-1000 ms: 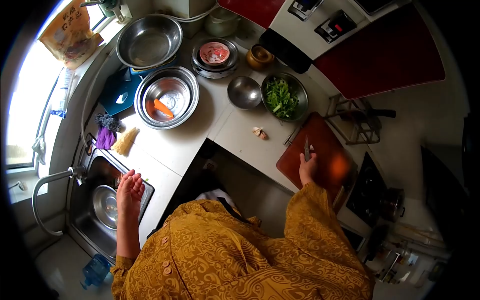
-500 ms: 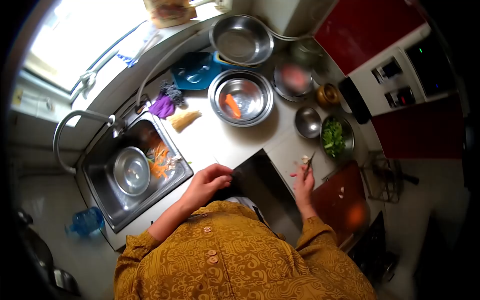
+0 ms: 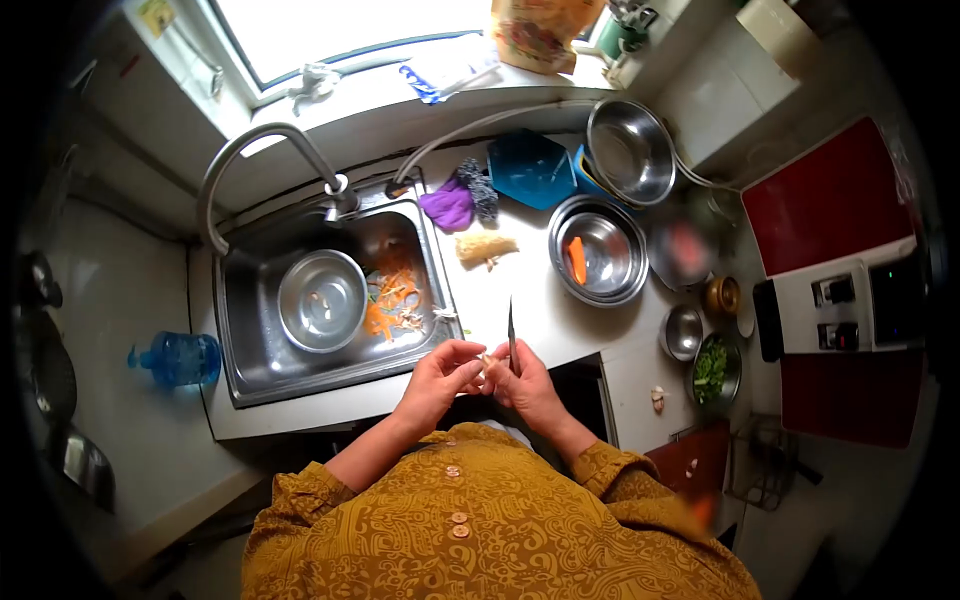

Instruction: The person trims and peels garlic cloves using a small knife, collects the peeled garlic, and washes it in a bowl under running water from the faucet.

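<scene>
Both hands meet in front of my body at the counter's front edge. My left hand [image 3: 437,384] pinches a small pale garlic piece [image 3: 489,364] between thumb and fingers. My right hand [image 3: 529,388] is wrapped round a small knife [image 3: 512,335], its blade pointing up and away from me; its fingertips also touch the garlic piece. More garlic [image 3: 658,399] lies on the counter to the right. Beyond it, the brown cutting board [image 3: 695,462] bears small white pieces. A carrot [image 3: 577,260] rests in a steel bowl [image 3: 617,262].
At the left, the sink [image 3: 258,375] holds a metal basin [image 3: 322,300] and orange peelings [image 3: 394,297]. A purple cloth [image 3: 447,206] and a yellowish scrubber [image 3: 486,247] lie behind. A bowl of greens [image 3: 711,369] stands at the right.
The view has swung left toward the sink. My right hand has carried the knife from the cutting board to my left hand, and both now meet at the garlic piece.
</scene>
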Tool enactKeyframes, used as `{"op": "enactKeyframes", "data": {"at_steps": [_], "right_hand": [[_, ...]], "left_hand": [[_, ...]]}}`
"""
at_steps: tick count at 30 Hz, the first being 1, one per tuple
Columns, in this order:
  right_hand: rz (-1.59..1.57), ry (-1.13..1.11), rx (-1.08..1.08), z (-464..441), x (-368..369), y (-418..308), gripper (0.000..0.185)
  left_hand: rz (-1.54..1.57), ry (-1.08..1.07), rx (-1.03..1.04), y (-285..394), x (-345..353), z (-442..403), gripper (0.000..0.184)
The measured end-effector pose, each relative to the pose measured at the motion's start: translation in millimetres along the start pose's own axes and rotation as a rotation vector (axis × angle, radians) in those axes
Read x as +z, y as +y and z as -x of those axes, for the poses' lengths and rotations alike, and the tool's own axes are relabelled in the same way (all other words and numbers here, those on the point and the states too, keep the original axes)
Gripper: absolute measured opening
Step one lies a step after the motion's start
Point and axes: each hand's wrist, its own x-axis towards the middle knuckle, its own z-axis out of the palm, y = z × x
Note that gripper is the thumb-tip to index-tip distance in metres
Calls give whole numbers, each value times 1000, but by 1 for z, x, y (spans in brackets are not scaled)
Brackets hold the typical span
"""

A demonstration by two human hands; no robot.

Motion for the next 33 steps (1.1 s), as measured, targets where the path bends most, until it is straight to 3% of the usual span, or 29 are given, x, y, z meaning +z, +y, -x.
{"op": "enactKeyframes", "data": {"at_steps": [5, 7, 8, 10, 14, 18, 24, 26, 33], "right_hand": [[-43, 48, -49, -15, 38, 11, 28], [386, 99, -243, -21, 49, 10, 20], [389, 79, -240, -24, 55, 8, 20], [105, 188, -151, -21, 65, -2, 17], [-361, 179, -22, -28, 56, -24, 25], [242, 111, -202, -18, 56, -40, 32], [33, -52, -337, -16, 88, -48, 33], [17, -115, -322, -17, 88, -50, 25], [302, -143, -312, -14, 89, -52, 22]], "left_hand": [[248, 120, -42, 8, -15, 16, 20], [312, 113, -38, 10, -25, 20, 19], [370, 98, -38, 11, -31, 21, 19], [439, 130, -53, 13, -38, 27, 19], [610, 127, -34, 27, -50, 37, 19], [679, 117, -39, 35, -60, 49, 20], [625, 49, -57, 40, -59, 58, 20], [579, 51, -62, 43, -57, 61, 21], [428, 85, -13, 39, -56, 64, 21]]}}
